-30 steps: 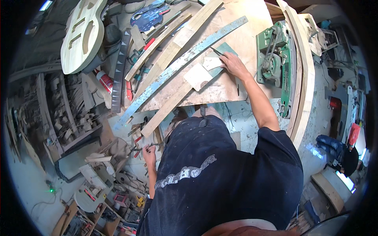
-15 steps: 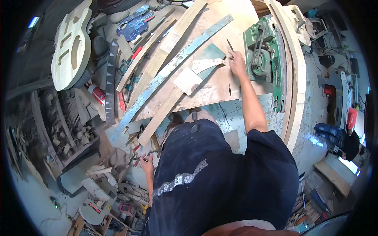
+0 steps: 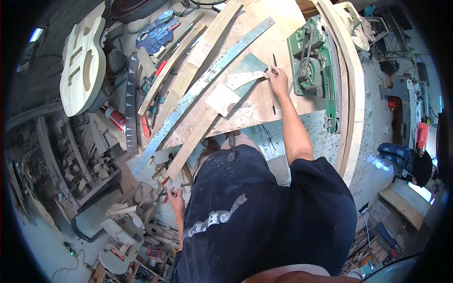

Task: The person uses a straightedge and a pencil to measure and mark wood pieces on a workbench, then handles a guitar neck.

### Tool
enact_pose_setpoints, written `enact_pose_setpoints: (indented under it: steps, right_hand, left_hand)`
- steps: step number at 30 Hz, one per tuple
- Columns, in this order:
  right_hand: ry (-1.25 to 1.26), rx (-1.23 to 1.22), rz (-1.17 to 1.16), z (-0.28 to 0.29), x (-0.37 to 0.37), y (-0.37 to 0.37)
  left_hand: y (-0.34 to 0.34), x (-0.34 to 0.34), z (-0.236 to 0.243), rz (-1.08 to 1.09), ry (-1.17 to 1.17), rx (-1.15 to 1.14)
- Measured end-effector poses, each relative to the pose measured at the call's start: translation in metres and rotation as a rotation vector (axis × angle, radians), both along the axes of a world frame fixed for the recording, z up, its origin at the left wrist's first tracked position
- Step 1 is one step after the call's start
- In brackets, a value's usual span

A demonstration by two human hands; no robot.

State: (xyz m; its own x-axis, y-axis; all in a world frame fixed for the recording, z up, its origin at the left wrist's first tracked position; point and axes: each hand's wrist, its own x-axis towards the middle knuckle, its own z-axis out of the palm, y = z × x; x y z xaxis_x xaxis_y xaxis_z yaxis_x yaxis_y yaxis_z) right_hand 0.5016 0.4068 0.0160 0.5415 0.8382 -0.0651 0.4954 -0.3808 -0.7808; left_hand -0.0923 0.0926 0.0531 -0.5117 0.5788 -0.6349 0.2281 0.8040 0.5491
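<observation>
My right hand [image 3: 278,81] reaches over the workbench [image 3: 250,115], closed on a thin dark pointed tool [image 3: 274,59] that sticks up past the fingers. Its fingertips are at the narrow tip of a pale curved wooden piece [image 3: 245,79]. That piece lies partly over a dark green flat sheet [image 3: 252,63]. A pale square wooden block [image 3: 222,99] adjoins its wide end. Low at my left side, my left hand [image 3: 177,200] hangs with fingers loosely bent and apart, beside a red-handled clamp [image 3: 164,181]; no held object shows.
A green belt-driven machine [image 3: 311,61] stands at the bench's right. Long wooden strips [image 3: 188,80] and a worn blue bar [image 3: 207,75] cross the left. A guitar-shaped wooden body [image 3: 84,66] stands far left. A dark slim object [image 3: 273,108] lies near the bench edge.
My right hand has moved left and slightly nearer with the dark tool, from beside the machine to the tip of the curved wooden piece. My left hand stays low at my side.
</observation>
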Motion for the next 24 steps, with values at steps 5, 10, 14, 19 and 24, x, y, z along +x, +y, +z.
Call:
enact_pose_setpoints:
  steps: [5, 10, 14, 19, 24]
  right_hand:
    - [0.053, 0.027, -0.036, -0.009, -0.003, 0.004]
    - [0.069, -0.007, -0.073, -0.013, -0.008, 0.008]
    - [0.154, -0.062, -0.073, -0.014, -0.009, 0.009]
    - [0.114, 0.024, -0.099, -0.026, -0.003, 0.011]
    - [0.118, 0.01, -0.09, -0.033, 0.0, 0.011]
  left_hand:
    - [-0.003, -0.003, 0.0, -0.021, 0.022, -0.011]
    - [-0.01, -0.008, -0.008, -0.033, 0.041, 0.022]
    - [-0.012, -0.005, -0.007, -0.138, 0.2, -0.002]
    - [-0.009, 0.002, 0.0, -0.097, 0.157, -0.005]
    - [-0.007, 0.002, 0.003, -0.127, 0.157, 0.002]
